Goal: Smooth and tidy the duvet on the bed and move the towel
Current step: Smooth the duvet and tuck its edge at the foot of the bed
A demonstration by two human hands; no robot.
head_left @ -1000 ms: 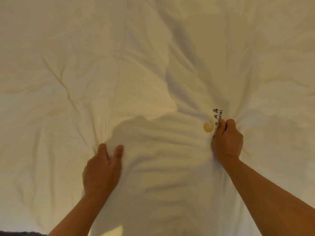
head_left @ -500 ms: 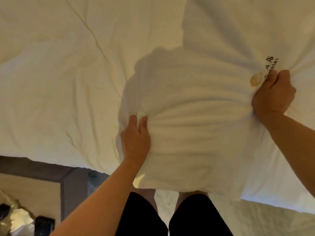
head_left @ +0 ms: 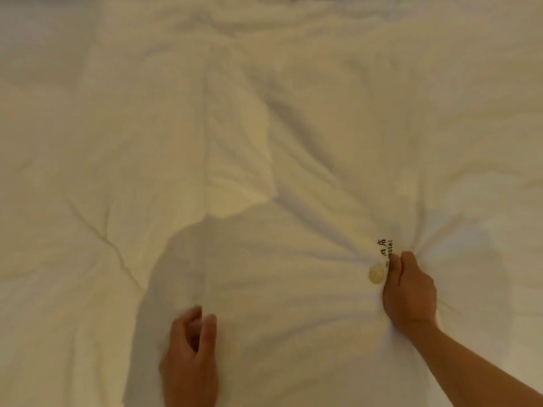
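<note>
A white duvet [head_left: 147,127] fills the whole view, creased, with folds running toward my right hand. On top of it lies a white towel [head_left: 279,289] in shadow; its left edge runs diagonally down to the bottom of the frame. The towel carries a black hotel print and a round gold emblem [head_left: 376,274]. My right hand [head_left: 410,292] is clenched on a bunch of the towel right beside the emblem. My left hand [head_left: 191,356] rests on the towel near its left edge, fingers curled and blurred; whether it pinches the cloth is unclear.
A long ridge of duvet [head_left: 235,127] runs up the middle toward the far end of the bed. Only bedding shows around the hands; the bed's edges are out of view.
The view has swung from the bed's near edge, my legs and the floor back up over the bed. The towel lies flatter on the duvet. My left hand's grip looks looser.
</note>
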